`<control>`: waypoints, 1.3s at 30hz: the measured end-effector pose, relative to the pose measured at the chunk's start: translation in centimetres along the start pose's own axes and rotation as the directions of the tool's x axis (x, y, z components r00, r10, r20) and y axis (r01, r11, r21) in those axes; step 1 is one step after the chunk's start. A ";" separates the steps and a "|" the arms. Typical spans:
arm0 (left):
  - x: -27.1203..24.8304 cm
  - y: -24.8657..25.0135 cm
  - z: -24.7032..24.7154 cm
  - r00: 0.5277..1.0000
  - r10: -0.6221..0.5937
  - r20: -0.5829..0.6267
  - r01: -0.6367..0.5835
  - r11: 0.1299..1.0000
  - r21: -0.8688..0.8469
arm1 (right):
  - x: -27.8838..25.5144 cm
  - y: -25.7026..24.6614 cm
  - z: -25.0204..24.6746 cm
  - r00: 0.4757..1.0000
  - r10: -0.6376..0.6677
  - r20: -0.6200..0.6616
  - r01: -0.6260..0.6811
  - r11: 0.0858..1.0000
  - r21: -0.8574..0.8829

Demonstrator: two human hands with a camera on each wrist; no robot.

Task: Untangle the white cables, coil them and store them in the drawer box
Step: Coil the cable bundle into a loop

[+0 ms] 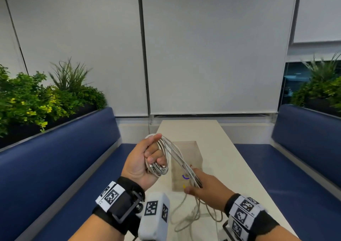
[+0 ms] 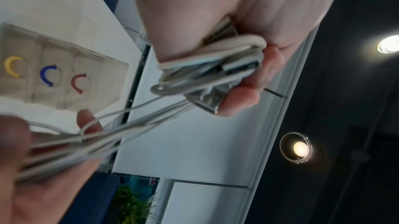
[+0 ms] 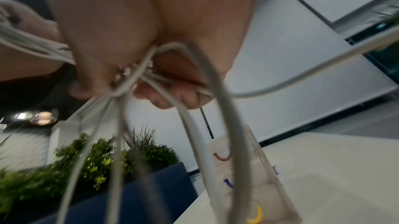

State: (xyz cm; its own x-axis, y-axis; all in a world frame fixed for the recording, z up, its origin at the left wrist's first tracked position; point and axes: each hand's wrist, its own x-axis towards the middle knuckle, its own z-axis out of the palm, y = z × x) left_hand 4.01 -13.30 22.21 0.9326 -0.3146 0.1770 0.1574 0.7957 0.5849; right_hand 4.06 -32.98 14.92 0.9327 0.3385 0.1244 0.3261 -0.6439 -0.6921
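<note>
I am working over the counter [image 1: 221,148], a smooth, pale, matte slab running up the centre of the head view. Standing on it at centre frame is the drawer box [image 1: 186,154], a translucent, rigid plastic case with three stacked fronts bearing yellow, blue and red crescent pulls; I am judging it light and easy to tip.

The white cables [image 1: 177,155] are stretching from centre-left to lower centre, with slack trailing onto the counter at the bottom. I am judging them light, limp and somewhat slick, prone to springing out of a coil.

My left hand [image 1: 145,161] is acting as a closed grip, fingers curled round the coiled loops and metal plugs. My right hand [image 1: 204,189] is pinching the running strands. I would be taking hold near the plugs, which are the stiff points.
</note>
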 end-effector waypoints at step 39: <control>-0.3 0.9 -2.0 0.980 0.015 -0.197 0.081 0.881 0.465 | 0.9 -1.6 -2.6 0.973 0.136 -0.187 -0.033 0.882 0.470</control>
State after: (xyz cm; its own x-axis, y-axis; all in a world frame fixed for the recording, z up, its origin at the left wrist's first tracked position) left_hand 4.51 -11.48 21.13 0.9805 -0.1947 0.0259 0.0627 0.4352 0.8982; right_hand 4.82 -33.41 18.05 0.9806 0.1136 0.1600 0.1846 -0.2572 -0.9486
